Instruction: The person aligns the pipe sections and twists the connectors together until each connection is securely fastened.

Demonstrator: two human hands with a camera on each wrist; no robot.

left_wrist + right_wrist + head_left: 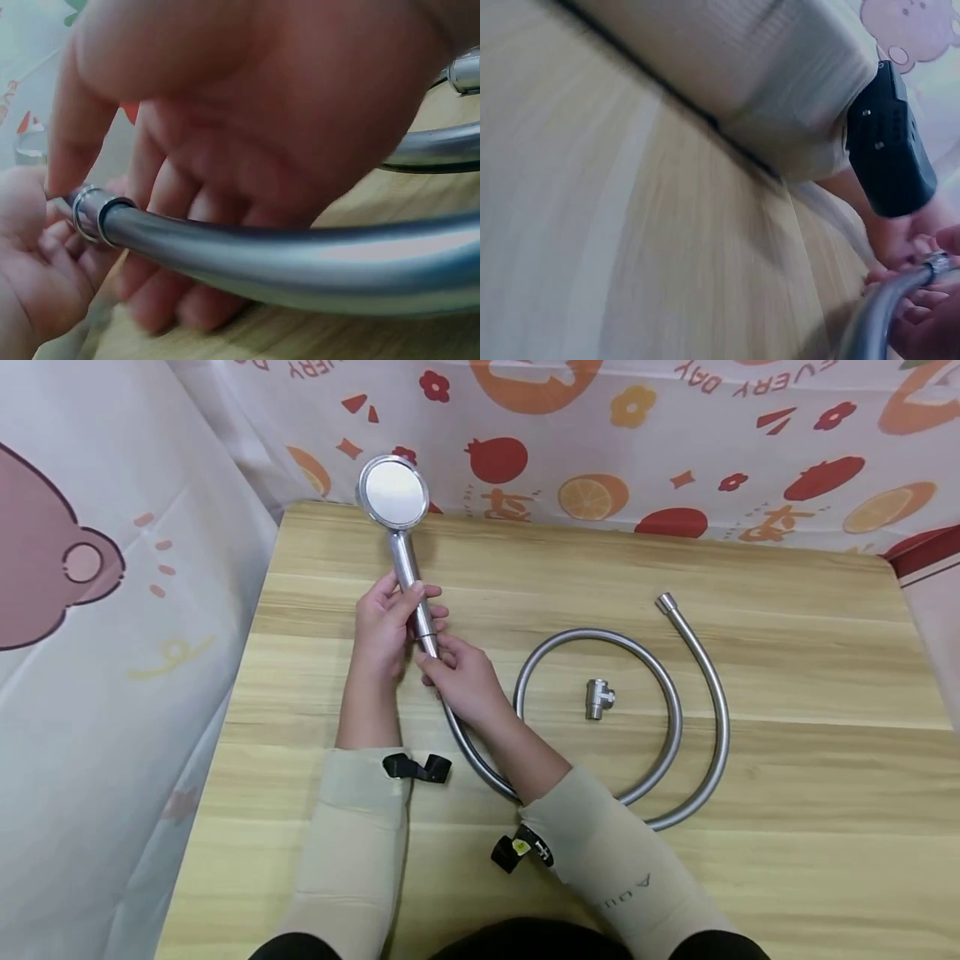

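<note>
At the table's (825,693) far left, the shower (402,553) is gripped round its handle by the left hand (386,622) — and the hose (673,718) end is pinched just below by the right (467,681). The two, apparently, are being screwed together; steady holding and a twist seem called for.

Glossy metal seen on shower head (403,556), hose (723,727), tee fitting (597,700); smooth wood grain noted on worktop (817,802), matt cloth on sleeves (351,852).
</note>
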